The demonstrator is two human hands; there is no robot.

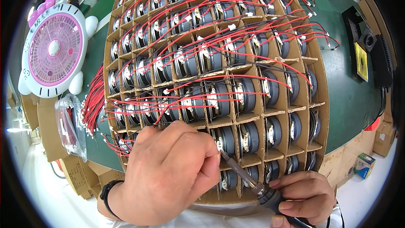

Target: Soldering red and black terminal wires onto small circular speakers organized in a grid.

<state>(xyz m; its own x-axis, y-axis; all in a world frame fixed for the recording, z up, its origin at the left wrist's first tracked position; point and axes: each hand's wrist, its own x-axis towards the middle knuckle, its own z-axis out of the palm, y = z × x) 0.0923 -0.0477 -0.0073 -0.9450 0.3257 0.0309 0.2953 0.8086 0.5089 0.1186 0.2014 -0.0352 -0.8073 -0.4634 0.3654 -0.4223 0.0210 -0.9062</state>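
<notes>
My right hand (307,194) grips the dark handle of a soldering iron (246,176). The iron's tip points up and left, at the white terminal strip of a round speaker (228,138) standing on edge in a cardboard cell. My left hand (168,166), with a black band at the wrist, is closed in a pinch beside that same terminal. What its fingertips hold is hidden behind the hand. Around them, a cardboard divider grid (276,112) holds many dark speakers in rows. Red and black wires (253,57) with white plugs lie across the farther rows; the nearest speakers on the right show no wires.
A bundle of red wires (92,105) and a clear plastic bag (69,126) lie left of the grid on the green table (337,101). A pink and white fan (54,48) stands farther left. At the right are a black device (368,44) and a small box (363,164).
</notes>
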